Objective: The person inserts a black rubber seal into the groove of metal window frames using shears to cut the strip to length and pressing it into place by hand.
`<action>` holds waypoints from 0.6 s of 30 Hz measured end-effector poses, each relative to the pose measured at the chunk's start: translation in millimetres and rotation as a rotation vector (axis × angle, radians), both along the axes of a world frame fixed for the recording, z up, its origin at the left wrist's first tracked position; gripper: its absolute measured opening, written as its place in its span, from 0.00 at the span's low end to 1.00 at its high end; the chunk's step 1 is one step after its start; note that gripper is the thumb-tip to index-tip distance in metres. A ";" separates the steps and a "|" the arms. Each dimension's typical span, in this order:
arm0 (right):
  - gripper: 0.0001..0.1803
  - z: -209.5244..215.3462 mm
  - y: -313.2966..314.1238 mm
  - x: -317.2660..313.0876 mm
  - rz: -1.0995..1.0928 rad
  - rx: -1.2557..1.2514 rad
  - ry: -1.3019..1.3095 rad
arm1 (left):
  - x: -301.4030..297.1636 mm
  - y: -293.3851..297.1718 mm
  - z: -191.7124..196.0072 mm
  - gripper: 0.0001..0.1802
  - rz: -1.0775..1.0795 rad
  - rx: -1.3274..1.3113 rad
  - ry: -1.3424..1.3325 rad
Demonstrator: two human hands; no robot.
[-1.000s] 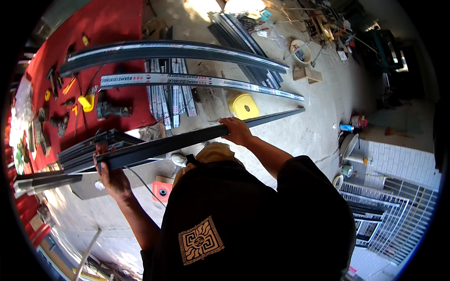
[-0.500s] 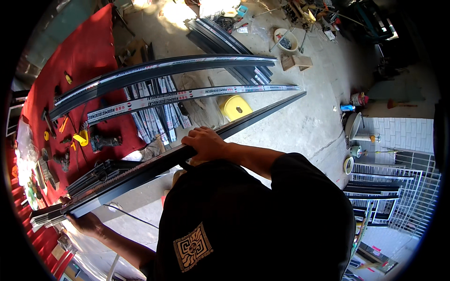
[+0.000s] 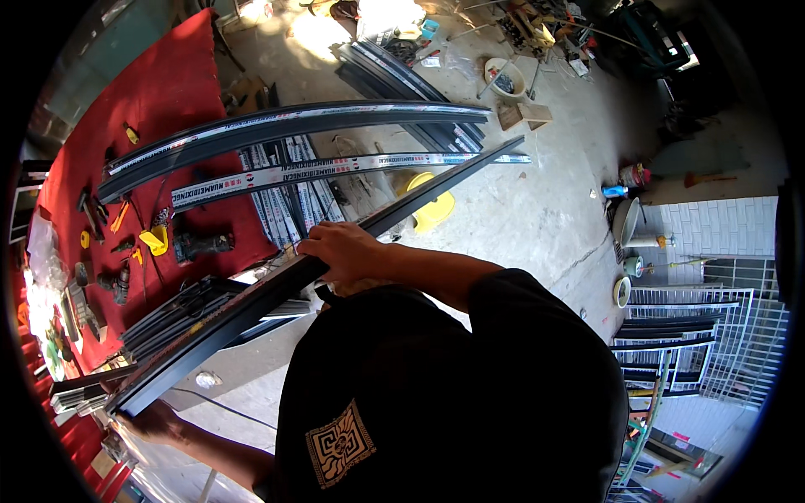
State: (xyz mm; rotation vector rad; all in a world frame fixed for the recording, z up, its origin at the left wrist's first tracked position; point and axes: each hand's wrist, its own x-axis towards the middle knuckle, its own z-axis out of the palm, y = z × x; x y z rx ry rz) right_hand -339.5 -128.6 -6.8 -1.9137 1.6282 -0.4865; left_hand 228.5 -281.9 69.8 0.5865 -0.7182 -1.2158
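A long dark metal profile (image 3: 225,334) slants across in front of my body, from the lower left up to the far right. My right hand (image 3: 342,254) is wrapped over it around its middle. At its near left end, my left hand (image 3: 153,422) grips it from below; some of those fingers are hidden behind the bar. Beyond it lie two more long profiles with printed film, a dark one (image 3: 277,126) and a film-faced one (image 3: 285,173), their left ends over a red cloth (image 3: 168,92).
Drills (image 3: 201,245), a yellow tool (image 3: 155,240) and hand tools lie on the red cloth. More profiles are stacked at left (image 3: 180,314) and on the floor (image 3: 411,84). A yellow stool (image 3: 434,210) stands past the bar. White metal racks (image 3: 729,335) are at right.
The held profile has swung: its left end came nearer and to the right, its far end rose across the film-faced profile. Both hands keep their hold and moved with it.
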 end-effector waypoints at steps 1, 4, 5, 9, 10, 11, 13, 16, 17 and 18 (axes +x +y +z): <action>0.32 3.3 -4.2 1.7 0.008 -0.012 0.000 | 0.2 -0.2 3.2 0.39 0.007 -0.015 0.001; 0.32 4.6 -12.3 2.8 0.010 -0.040 0.007 | -1.6 -1.2 9.5 0.37 0.013 -0.043 0.019; 0.32 3.1 -14.7 2.5 0.006 -0.058 0.008 | -3.3 -1.3 11.4 0.34 0.015 -0.058 0.030; 0.29 -16.9 -24.8 -6.9 -0.024 -0.093 0.040 | -30.4 0.8 14.3 0.31 0.106 -0.041 -0.054; 0.29 -18.1 -28.6 -9.4 -0.025 -0.094 0.029 | -33.4 1.6 13.4 0.30 0.089 -0.040 -0.057; 0.29 -19.6 -32.5 -13.0 -0.027 -0.092 0.019 | -36.9 0.9 10.9 0.28 0.070 -0.037 -0.061; 0.29 -23.6 -39.1 -25.5 -0.031 -0.067 0.040 | -49.4 -7.2 0.3 0.28 0.062 -0.023 -0.042; 0.28 -31.5 -49.9 -47.3 -0.047 -0.082 0.031 | -74.7 -15.6 15.1 0.27 -0.008 -0.042 -0.022; 0.28 -34.0 -55.0 -53.2 -0.045 -0.062 0.037 | -84.2 -19.3 14.7 0.27 -0.028 -0.031 -0.006; 0.28 -35.9 -60.8 -59.2 -0.043 -0.045 0.042 | -93.9 -24.5 15.3 0.26 -0.048 -0.022 0.009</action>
